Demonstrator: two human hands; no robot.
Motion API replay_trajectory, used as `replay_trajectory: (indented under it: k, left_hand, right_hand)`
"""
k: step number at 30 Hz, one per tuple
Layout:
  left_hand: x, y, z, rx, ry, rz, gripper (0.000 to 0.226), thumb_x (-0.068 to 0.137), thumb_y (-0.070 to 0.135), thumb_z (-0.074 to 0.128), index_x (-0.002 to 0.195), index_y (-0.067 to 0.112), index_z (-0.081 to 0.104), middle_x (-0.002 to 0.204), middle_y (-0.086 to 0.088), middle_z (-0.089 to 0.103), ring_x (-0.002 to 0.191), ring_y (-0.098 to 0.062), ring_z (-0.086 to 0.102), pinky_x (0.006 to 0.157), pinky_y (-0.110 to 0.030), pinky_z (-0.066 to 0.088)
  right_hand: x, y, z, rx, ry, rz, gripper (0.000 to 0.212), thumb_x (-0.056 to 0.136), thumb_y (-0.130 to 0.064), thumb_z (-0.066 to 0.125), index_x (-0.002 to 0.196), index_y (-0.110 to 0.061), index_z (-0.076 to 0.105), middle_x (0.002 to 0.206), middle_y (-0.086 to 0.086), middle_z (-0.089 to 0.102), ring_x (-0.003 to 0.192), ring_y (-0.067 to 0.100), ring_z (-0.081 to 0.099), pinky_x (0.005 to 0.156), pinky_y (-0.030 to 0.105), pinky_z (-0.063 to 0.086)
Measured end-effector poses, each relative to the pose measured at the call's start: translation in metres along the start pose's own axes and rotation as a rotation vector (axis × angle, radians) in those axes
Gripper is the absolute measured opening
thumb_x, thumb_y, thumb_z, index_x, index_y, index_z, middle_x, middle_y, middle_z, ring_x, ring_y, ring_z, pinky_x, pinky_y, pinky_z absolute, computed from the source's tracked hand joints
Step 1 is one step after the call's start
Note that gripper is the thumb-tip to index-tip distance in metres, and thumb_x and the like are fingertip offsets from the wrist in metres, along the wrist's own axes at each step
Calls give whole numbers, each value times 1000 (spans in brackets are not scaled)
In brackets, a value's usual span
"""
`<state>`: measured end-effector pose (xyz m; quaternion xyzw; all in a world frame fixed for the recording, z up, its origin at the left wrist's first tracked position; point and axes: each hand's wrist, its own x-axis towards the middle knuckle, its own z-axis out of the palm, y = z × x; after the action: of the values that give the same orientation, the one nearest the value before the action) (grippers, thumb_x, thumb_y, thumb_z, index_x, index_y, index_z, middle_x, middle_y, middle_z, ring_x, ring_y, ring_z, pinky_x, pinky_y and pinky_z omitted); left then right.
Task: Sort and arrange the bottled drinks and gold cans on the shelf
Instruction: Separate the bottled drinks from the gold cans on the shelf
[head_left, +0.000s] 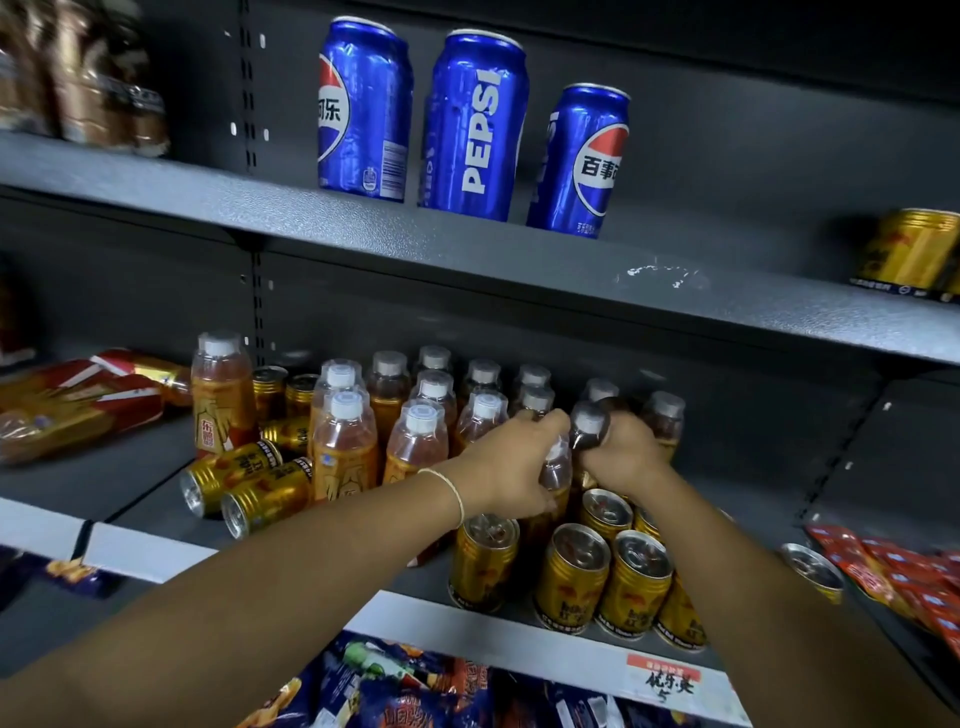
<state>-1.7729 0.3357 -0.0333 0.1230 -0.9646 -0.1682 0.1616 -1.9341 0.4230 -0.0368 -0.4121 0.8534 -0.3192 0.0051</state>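
Now: upright gold cans (576, 577) at front edge of middle shelf (145, 483); just behind, left hand (511, 467) fingers curled round bottle (556, 470); right hand (626, 457) clamped on neck of second bottle (589, 422); toppled gold cans (244, 483) at shelf's left; bottle rows (410, 421) toward shelf's back.

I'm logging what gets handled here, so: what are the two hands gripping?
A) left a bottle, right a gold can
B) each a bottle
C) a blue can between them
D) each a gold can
B: the left hand curls round a bottle and the right hand round the neighbouring bottle; the upright gold cans stand nearer, in no hand.
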Motion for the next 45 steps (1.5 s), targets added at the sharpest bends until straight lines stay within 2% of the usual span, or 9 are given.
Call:
replay_trajectory:
  k: [8,12,19,23,26,32,38,41,45]
  left_hand:
    - [-8,8,-6,-62,113,18,73,68,16,82,124,24,37,121,-6,47,101,-24,55,78,-40,55]
    - [-12,14,-27,-89,215,48,70,67,18,83,121,25,38,120,-6,48,101,-24,54,70,-31,45]
    - [-51,14,-54,-156,353,143,72,72,18,82,126,28,35,133,-1,40,105,-25,56,82,-40,54]
    - [-83,5,-68,-156,437,219,72,76,19,79,131,27,33,139,2,35,107,-24,57,78,-33,53]
    - [-109,-2,-85,-211,460,244,74,74,19,80,130,31,34,137,3,38,109,-20,55,78,-28,51]
    - [-174,-28,-128,-280,443,192,70,65,30,84,120,32,40,108,6,49,94,-14,54,73,-24,46]
    - [-246,-75,-164,-164,248,82,59,66,17,77,118,19,48,97,1,57,81,-14,57,62,-29,56]
    - [-282,-110,-173,-108,159,-4,44,69,11,70,107,15,49,88,0,58,75,-17,58,51,-28,49]
    - [-334,-167,-182,-3,141,-122,34,71,20,68,101,16,51,90,-3,61,81,-23,59,65,-40,54]
  right_hand:
    - [-27,-9,-24,263,286,-27,30,69,-19,85,94,-23,68,86,-10,69,81,5,64,64,13,43]
    - [-52,-24,-40,323,466,-62,48,69,-18,88,99,-30,52,90,-16,62,82,4,61,68,11,42]
    - [-101,-57,-48,-69,553,-374,64,72,-3,79,128,-18,51,117,0,48,105,14,50,83,20,42]
    - [-132,-89,-47,-208,539,-379,67,70,6,73,131,-10,51,131,12,49,123,31,48,105,52,44]
    - [-154,-119,-42,-321,497,-319,71,72,-1,76,135,-8,45,135,13,50,129,32,45,112,55,35]
    - [-187,-191,-18,-395,292,-73,83,70,-22,78,139,-21,31,130,6,51,113,27,54,87,39,48]
    - [-204,-257,32,-286,102,-27,78,72,-28,77,138,-28,34,81,-13,49,67,2,47,57,23,42]
    - [-213,-290,70,-189,17,-57,78,71,-34,79,137,-34,36,85,-17,50,67,-4,48,47,12,34]
    - [-220,-331,129,-134,-127,-104,75,72,-37,78,136,-36,40,117,-7,52,85,9,54,56,18,40]
